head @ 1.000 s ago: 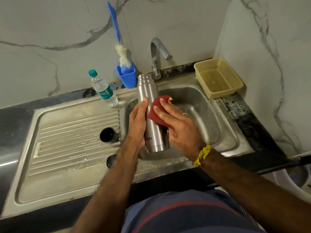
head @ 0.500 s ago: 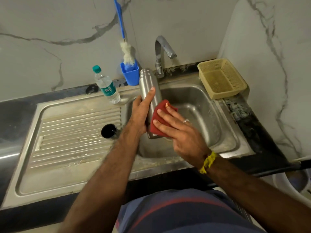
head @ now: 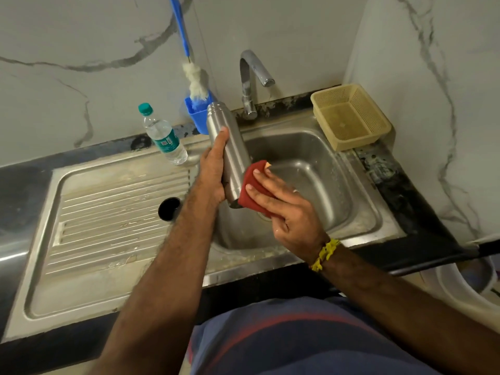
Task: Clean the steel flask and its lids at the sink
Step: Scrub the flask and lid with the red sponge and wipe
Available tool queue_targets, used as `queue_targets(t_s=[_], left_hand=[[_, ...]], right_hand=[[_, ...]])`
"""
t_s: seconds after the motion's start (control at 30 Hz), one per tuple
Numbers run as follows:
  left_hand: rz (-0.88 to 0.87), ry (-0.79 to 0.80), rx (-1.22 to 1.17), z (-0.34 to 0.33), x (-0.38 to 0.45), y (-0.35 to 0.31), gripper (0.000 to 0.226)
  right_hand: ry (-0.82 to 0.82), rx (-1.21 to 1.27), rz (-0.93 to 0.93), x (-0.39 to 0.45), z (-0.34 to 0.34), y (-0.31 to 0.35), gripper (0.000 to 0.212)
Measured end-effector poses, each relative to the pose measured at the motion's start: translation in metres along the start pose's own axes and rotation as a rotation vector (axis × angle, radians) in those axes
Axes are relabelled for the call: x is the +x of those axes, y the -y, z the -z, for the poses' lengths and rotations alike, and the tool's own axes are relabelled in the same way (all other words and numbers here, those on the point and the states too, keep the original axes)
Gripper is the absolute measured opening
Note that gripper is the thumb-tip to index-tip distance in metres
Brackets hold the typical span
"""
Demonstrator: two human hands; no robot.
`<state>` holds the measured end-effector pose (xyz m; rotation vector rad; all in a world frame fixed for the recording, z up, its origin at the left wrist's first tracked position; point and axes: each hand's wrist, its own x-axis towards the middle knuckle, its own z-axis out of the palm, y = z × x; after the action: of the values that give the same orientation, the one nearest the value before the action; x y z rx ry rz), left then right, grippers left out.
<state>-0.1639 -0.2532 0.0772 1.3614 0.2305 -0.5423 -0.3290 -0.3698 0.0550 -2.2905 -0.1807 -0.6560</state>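
The left hand [head: 213,169] grips the steel flask [head: 230,150]; the right hand [head: 284,209], fingers flat, presses a red scrub pad [head: 253,190] over its hidden base.

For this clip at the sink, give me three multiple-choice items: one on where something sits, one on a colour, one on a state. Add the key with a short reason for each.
1. Where is the clear plastic water bottle with the green cap?
A. Inside the sink basin
B. At the back of the draining board, left of the basin
C. In the beige basket

2. What colour is the scrub pad pressed on the flask?
A. Red
B. Green
C. White

3. What is the state of the tap?
A. Running hard
B. No water seen flowing
C. Covered by a cloth

Key:
1 B: the clear plastic water bottle stands at the rear of the ribbed steel draining board.
2 A: the right hand presses a red scrub pad on the lower end of the cylindrical steel flask, which the left hand grips.
3 B: no stream shows below the chrome tap.
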Motion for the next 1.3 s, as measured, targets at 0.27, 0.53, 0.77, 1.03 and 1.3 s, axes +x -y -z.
queue_targets(t_s=[0.27, 0.53, 0.77, 1.03, 1.3], left_hand=[[0.001, -0.001, -0.053, 0.018, 0.002, 0.001, 0.075], [0.009, 0.061, -0.07, 0.01, -0.015, 0.014, 0.093], [-0.125, 0.037, -0.039, 0.0, -0.027, 0.016, 0.076], [-0.187, 0.053, 0.044, -0.007, -0.05, 0.038, 0.05], [-0.222, 0.136, 0.097, -0.002, -0.064, 0.037, 0.042]], right_hand=[[0.019, 0.075, -0.026, 0.004, -0.011, 0.002, 0.064], [0.049, 0.13, -0.058, 0.02, -0.005, -0.007, 0.062], [0.028, 0.077, -0.032, 0.032, -0.009, -0.005, 0.061], [-0.003, 0.137, -0.175, 0.038, -0.001, -0.011, 0.069], [-0.024, 0.037, -0.2, 0.047, 0.008, -0.01, 0.063]])
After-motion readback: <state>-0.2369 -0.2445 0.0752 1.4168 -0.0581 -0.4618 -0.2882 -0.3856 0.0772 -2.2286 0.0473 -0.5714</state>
